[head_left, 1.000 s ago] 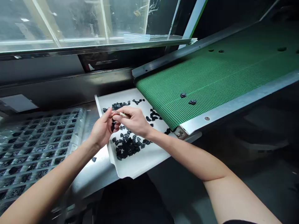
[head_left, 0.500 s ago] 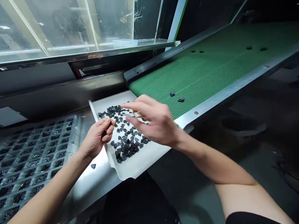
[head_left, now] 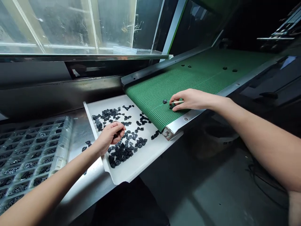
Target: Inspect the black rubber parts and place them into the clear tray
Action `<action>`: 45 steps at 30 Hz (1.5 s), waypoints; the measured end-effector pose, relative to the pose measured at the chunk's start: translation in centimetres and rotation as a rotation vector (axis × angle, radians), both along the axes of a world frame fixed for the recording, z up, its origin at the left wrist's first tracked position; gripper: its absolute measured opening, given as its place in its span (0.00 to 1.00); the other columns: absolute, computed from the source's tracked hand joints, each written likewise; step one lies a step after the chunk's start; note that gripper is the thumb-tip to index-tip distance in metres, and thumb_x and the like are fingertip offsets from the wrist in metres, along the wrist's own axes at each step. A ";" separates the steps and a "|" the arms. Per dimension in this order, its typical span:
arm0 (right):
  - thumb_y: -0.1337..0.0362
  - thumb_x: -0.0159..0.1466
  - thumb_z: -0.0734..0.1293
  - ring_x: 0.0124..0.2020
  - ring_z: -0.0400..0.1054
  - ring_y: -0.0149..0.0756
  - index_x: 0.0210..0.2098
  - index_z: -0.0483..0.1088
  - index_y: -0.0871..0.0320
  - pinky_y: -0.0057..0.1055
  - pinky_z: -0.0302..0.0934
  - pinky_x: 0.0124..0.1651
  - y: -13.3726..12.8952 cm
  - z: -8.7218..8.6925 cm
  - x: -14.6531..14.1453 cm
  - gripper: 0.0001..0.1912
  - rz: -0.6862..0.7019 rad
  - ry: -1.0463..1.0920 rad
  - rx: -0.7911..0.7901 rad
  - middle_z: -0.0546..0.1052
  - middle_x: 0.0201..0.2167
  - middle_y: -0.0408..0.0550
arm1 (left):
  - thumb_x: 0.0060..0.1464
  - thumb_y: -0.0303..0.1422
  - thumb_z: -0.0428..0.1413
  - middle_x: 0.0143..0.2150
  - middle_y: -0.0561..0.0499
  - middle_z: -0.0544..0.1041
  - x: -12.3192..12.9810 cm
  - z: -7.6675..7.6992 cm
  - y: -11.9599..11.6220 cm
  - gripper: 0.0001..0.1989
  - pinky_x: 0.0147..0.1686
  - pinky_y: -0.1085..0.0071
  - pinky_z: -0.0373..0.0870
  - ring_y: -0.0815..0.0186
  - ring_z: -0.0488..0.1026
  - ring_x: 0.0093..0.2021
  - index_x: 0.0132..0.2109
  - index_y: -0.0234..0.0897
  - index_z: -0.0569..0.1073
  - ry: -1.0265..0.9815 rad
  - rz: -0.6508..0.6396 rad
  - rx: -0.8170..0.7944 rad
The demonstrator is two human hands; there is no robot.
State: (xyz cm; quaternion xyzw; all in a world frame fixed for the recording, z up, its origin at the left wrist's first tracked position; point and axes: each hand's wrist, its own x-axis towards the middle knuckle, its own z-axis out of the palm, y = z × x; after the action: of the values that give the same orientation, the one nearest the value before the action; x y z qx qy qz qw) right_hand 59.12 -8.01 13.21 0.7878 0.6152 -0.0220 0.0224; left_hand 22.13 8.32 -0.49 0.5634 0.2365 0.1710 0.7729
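My left hand (head_left: 113,135) is half curled above the white tray (head_left: 138,166), thumb against index finger. Dark small parts show inside its curl, partly hidden by the fingers. Out on the green conveyor belt (head_left: 150,91), my right hand (head_left: 185,99) holds a thin pale stick (head_left: 177,102) among its fingers. Its thumb and fingertips are around a small black plastic part (head_left: 172,106) on the belt; whether they grip it I cannot tell. Another black round part (head_left: 165,101) lies just left of the fingertips. Loose black parts (head_left: 123,152) are strewn and heaped in the tray.
Stacked clear compartment trays (head_left: 30,150) with black parts stand at left on the metal table (head_left: 77,188). A few parts (head_left: 86,145) lie beside the white tray. Further parts (head_left: 229,69) sit higher on the belt. A metal rail (head_left: 185,117) edges it. A glass-fronted ledge (head_left: 94,57) runs behind.
My right hand has moved from above the white tray to the right, down onto the belt by the two nearest parts. My left hand stays curled over the tray. The view has shifted.
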 end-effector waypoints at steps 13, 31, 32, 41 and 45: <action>0.49 0.64 0.73 0.46 0.74 0.46 0.43 0.79 0.53 0.35 0.59 0.43 4.5 0.5 0.7 0.16 0.114 -0.004 0.088 0.82 0.48 0.49 | 0.59 0.54 0.66 0.27 0.56 0.64 -0.3 -0.6 -0.1 0.27 0.21 0.77 0.41 0.78 0.53 0.20 0.31 0.35 0.68 0.093 -0.037 0.101; 0.62 0.65 0.71 0.41 0.73 0.40 0.45 0.76 0.54 0.32 0.51 0.35 5.3 0.0 -2.5 0.09 0.217 -0.200 0.011 0.81 0.44 0.48 | 0.61 0.56 0.64 0.27 0.56 0.64 -0.5 -1.2 -0.1 0.29 0.22 0.76 0.43 0.78 0.53 0.20 0.31 0.35 0.66 0.082 -0.075 0.184; 0.62 0.66 0.70 0.41 0.73 0.41 0.45 0.76 0.54 0.32 0.51 0.35 5.4 -0.1 -2.6 0.08 0.225 -0.219 0.013 0.81 0.45 0.48 | 0.61 0.56 0.64 0.27 0.56 0.64 -0.5 -1.1 -0.1 0.29 0.22 0.76 0.43 0.78 0.54 0.20 0.31 0.35 0.66 0.076 -0.073 0.185; 0.60 0.70 0.69 0.40 0.74 0.42 0.45 0.76 0.53 0.32 0.49 0.35 4.8 -0.9 -2.7 0.07 0.168 -0.334 0.028 0.82 0.42 0.48 | 0.59 0.55 0.66 0.26 0.56 0.65 -0.3 -0.8 -0.4 0.29 0.20 0.77 0.41 0.79 0.52 0.20 0.30 0.35 0.67 0.033 -0.055 0.168; 0.63 0.70 0.69 0.36 0.73 0.41 0.43 0.75 0.54 0.33 0.46 0.33 4.4 -1.1 -3.3 0.04 0.154 -0.377 0.023 0.81 0.38 0.49 | 0.59 0.54 0.66 0.26 0.56 0.65 -0.3 -0.9 -0.3 0.28 0.20 0.77 0.42 0.78 0.53 0.20 0.30 0.35 0.67 0.021 -0.059 0.165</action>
State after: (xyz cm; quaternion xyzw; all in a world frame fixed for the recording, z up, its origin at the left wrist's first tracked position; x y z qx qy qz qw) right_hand 55.79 -3.64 12.11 0.7286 0.6588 0.1349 0.1299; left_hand 21.86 8.00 -1.43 0.6336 0.2130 0.1609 0.7261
